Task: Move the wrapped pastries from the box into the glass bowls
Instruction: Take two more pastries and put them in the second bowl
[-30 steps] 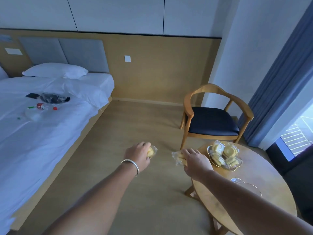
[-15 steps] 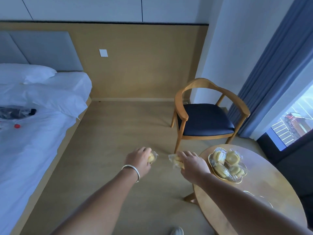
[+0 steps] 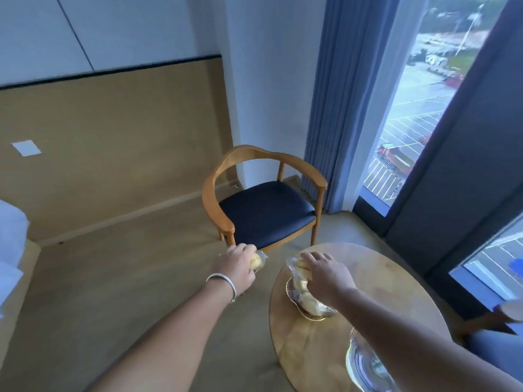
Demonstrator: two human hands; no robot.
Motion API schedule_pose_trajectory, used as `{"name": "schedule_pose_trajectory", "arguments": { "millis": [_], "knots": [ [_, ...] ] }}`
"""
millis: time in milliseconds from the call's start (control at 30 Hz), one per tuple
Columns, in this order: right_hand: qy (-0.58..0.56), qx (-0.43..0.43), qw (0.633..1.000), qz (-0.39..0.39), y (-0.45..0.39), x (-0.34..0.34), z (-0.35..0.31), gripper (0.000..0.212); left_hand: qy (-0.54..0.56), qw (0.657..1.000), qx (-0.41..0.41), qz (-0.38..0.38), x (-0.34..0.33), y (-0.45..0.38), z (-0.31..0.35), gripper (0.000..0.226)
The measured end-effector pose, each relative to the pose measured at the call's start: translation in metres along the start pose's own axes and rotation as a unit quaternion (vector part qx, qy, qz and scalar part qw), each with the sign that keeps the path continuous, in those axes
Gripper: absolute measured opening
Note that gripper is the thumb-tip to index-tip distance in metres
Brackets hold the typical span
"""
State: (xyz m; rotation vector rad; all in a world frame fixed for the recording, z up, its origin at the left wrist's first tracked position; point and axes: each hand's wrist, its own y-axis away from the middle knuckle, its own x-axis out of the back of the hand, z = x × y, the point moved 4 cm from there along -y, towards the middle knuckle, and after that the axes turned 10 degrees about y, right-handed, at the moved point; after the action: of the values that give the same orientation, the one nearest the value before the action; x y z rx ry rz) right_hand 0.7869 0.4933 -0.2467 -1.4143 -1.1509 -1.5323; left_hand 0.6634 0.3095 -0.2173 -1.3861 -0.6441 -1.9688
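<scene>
Glass bowls [image 3: 307, 309]: two; held pastries [image 3: 256, 261]: two

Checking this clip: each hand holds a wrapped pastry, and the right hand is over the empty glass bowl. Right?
Not quite. In the head view the right hand holds its pastry over the bowl already holding pastries; the empty bowl sits nearer. The left hand holds a pastry too.

Wooden armchair [image 3: 263, 199] with dark seat cushion stands on tan floor beside round wooden table [image 3: 396, 281]; blue curtain [image 3: 336, 108] hangs at window [image 3: 418, 108]; white bedding [image 3: 11, 239] at left edge
</scene>
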Motion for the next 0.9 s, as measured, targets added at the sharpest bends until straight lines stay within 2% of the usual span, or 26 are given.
{"name": "schedule_pose_trajectory", "arguments": {
  "millis": [200, 433, 633, 800, 900],
  "knots": [
    [-0.013, -0.151, 0.988, 0.01, 0.042, -0.006, 0.112, 0.058, -0.028, 0.987, -0.143, -0.066, -0.042, -0.063, 0.109, 0.041],
    [-0.035, -0.334, 0.942, -0.01, 0.154, -0.023, 0.202, 0.058, -0.035, 0.938, -0.311, -0.15, -0.1, -0.083, 0.246, 0.044],
    [-0.06, -0.461, 0.884, -0.045, 0.244, -0.044, 0.22, 0.058, -0.02, 0.89, -0.409, -0.201, -0.143, -0.059, 0.327, 0.038],
    [-0.08, -0.528, 0.844, -0.048, 0.272, -0.054, 0.204, 0.055, -0.015, 0.845, -0.477, -0.242, -0.167, -0.046, 0.349, 0.04],
    [-0.091, -0.548, 0.83, -0.047, 0.271, -0.06, 0.188, 0.052, -0.028, 0.83, -0.494, -0.256, -0.177, -0.044, 0.35, 0.039]
  ]
}}
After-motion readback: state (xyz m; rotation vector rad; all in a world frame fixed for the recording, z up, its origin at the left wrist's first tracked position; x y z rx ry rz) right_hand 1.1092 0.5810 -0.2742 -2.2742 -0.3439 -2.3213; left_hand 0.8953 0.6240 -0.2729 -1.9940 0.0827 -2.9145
